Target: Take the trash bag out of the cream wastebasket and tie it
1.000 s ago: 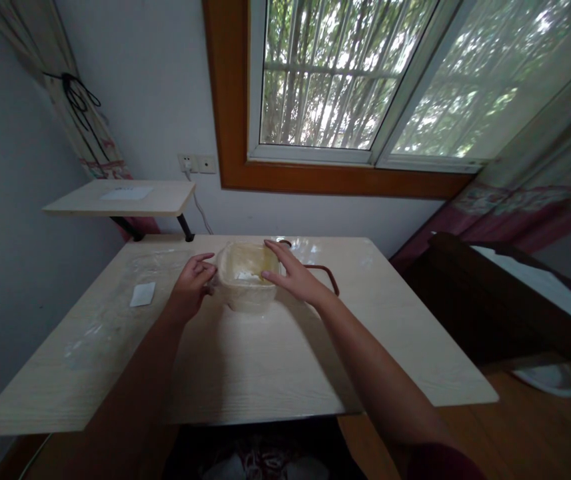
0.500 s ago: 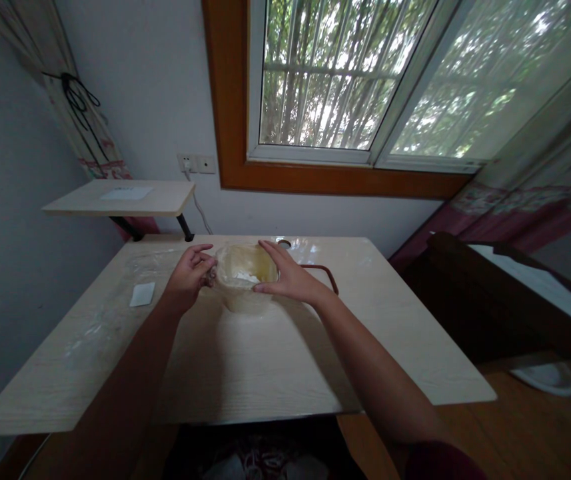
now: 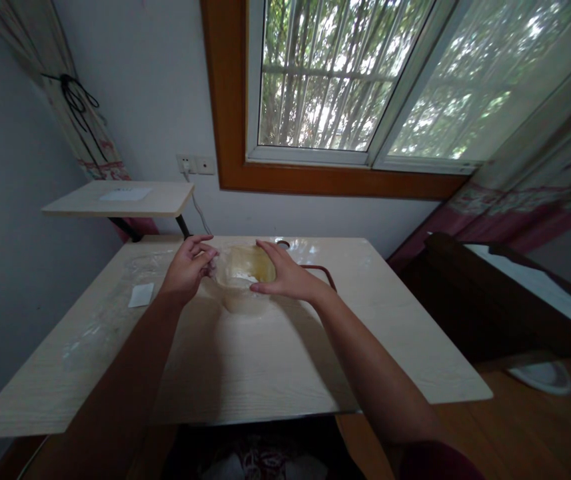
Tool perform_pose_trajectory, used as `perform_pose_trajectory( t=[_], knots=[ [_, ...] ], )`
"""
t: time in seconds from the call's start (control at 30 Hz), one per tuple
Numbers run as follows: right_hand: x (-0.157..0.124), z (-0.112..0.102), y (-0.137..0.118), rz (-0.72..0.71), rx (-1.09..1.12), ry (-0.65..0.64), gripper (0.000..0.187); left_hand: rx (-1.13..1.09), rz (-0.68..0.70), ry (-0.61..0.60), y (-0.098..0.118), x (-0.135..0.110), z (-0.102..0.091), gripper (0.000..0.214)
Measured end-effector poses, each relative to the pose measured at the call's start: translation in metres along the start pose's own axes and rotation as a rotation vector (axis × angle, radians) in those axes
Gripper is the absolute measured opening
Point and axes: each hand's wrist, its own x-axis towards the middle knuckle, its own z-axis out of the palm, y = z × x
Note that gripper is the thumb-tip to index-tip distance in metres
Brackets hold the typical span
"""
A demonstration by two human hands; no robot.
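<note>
A pale, translucent plastic container (image 3: 244, 273) with yellowish contents sits near the far middle of a light wooden table (image 3: 245, 360). Thin clear plastic film appears stretched over its top. My right hand (image 3: 285, 277) grips the container's right rim, thumb at the front and fingers curled over the far edge. My left hand (image 3: 188, 268) is at the container's left side, its fingers pinched together on the edge of the film.
A sheet of clear plastic film (image 3: 115, 307) and a small white packet (image 3: 141, 295) lie on the table's left part. A brown curved handle (image 3: 322, 272) lies behind my right wrist. A small raised shelf (image 3: 120, 197) stands at far left; a dark bed frame (image 3: 490, 300) at right.
My right hand has slid from lying flat across the container's top to gripping its right rim. My left hand has risen slightly and pinched at the left edge. The container has shifted a little.
</note>
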Motion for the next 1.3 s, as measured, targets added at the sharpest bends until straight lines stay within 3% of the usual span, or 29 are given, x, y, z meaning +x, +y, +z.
perform_pose_trajectory(
  t=[0.57, 0.77, 0.9, 1.1, 1.3],
  knots=[
    [0.0, -0.003, -0.008, 0.012, 0.059, -0.014, 0.107, -0.031, -0.064, -0.104, 0.018, 0.013, 0.03, 0.055],
    [0.001, -0.006, -0.012, 0.052, 0.091, -0.056, 0.109, -0.031, -0.04, -0.155, 0.027, 0.002, 0.028, 0.055],
    [0.0, -0.005, -0.012, 0.066, 0.112, -0.054, 0.109, 0.036, -0.083, -0.229, 0.033, -0.007, 0.025, 0.068],
    [-0.006, 0.0, -0.013, 0.076, 0.162, -0.011, 0.108, 0.191, -0.054, -0.244, 0.037, -0.013, 0.021, 0.083],
    [-0.009, 0.009, -0.012, 0.088, 0.223, 0.044, 0.112, 0.199, -0.029, -0.288, 0.036, -0.011, 0.018, 0.078]
  ],
)
